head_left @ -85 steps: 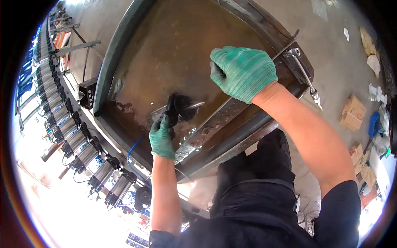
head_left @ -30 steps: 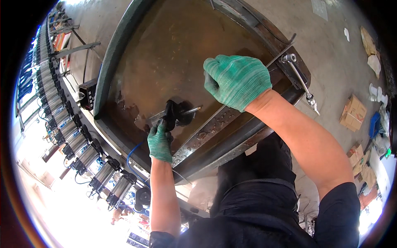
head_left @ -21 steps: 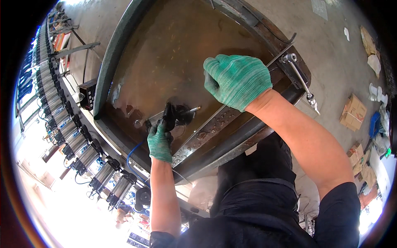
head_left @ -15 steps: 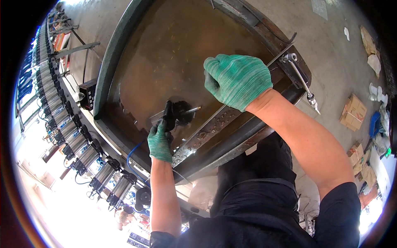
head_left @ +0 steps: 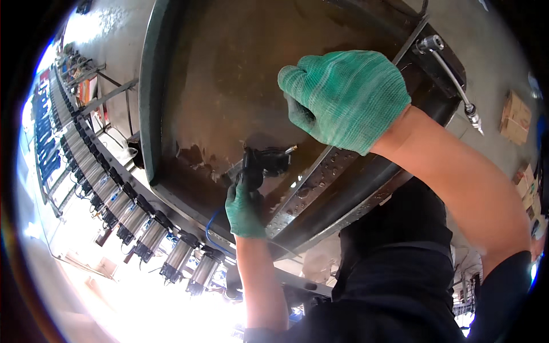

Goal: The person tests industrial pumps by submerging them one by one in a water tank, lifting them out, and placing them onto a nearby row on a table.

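Observation:
My left hand [head_left: 246, 214], in a green knit glove, is closed around a black part [head_left: 264, 163] with a short brass-tipped stub at its right end. The part is held low at the near side of a tank [head_left: 150, 103] of brownish water; whether it dips into the water is hard to tell. A thin blue hose [head_left: 210, 224] runs over the tank's near edge by that hand. My right hand [head_left: 349, 100], gloved alike, is a fist above the tank's right side. Its fingers hide anything in it.
A wet metal bar [head_left: 311, 188] crosses the tank's near side. On the right corner rests a metal tool [head_left: 454, 80] with a round head. Rows of silver cylinders with black ends [head_left: 174, 260] line the left. A cardboard box [head_left: 516, 117] sits on the floor at right.
My view has shifted, so the tank and both hands appear farther right. The right fist looks larger and nearer. My left hand still holds the black part, which is turned somewhat.

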Motion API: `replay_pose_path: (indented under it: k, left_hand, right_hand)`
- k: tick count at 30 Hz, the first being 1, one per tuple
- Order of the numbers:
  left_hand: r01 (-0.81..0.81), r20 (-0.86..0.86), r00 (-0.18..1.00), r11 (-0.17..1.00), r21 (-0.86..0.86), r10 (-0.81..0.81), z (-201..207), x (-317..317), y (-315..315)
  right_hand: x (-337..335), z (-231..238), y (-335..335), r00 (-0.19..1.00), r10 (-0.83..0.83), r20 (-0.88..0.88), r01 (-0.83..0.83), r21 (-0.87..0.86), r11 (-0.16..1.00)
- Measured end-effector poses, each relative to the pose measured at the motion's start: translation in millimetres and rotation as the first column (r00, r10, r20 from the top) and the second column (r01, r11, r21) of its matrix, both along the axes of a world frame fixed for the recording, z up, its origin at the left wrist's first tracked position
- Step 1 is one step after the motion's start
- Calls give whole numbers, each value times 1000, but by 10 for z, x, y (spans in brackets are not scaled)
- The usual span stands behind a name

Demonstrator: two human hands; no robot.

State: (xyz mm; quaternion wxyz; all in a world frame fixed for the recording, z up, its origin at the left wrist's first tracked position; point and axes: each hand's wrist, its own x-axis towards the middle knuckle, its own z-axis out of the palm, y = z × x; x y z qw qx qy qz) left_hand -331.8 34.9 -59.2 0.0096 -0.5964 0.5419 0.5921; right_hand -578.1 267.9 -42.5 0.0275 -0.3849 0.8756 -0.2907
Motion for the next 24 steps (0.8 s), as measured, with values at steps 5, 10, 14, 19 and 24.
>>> replay_pose_path:
  k: [5,10,14,19,24]
  left_hand:
    - [686,200,677,509,-520,-709,-29,35,-37]
    - [26,13,1000,999,39,-27,2,35,-56]
    - [575,101,811,752,-321,-577,-41,220,-91]
    - [541,188,840,813,-217,-509,18,128,-45]
    - [791,289,540,359,-496,-791,-77,246,-153]
  right_hand:
    - [14,-78,-28,998,-23,-59,23,-7,1000]
    - [29,-111,-46,996,-23,-89,22,-12,1000]
    - [33,-127,-41,993,-32,-118,28,-32,999]
    - [29,-134,-46,992,-25,-126,21,-32,999]
    - [20,-95,-49,994,-27,-110,26,-8,1000]
